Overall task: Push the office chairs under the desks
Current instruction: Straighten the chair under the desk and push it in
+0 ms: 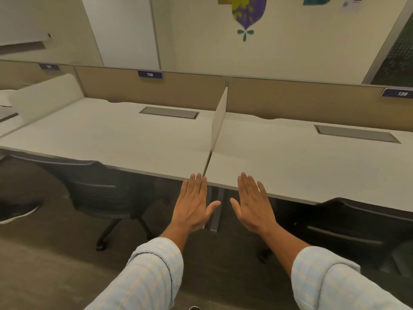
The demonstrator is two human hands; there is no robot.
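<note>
Two white desks stand side by side, the left desk (107, 135) numbered 138 and the right desk (301, 162) numbered 139, split by a thin white divider (220, 115). A dark grey office chair (98, 189) sits tucked under the left desk, its back against the desk edge. Another dark office chair (348, 227) is partly under the right desk. My left hand (193, 204) and my right hand (253, 204) hover flat, palms down, fingers apart, in front of the desk edge between the two chairs. Neither hand touches anything.
Beige partition panels (178, 90) run behind the desks. A grey cable hatch (168, 113) is set in the left desk, another cable hatch (357, 133) in the right. A desk leg (215, 211) stands between the chairs. A black shoe (16, 211) shows at the left on grey carpet.
</note>
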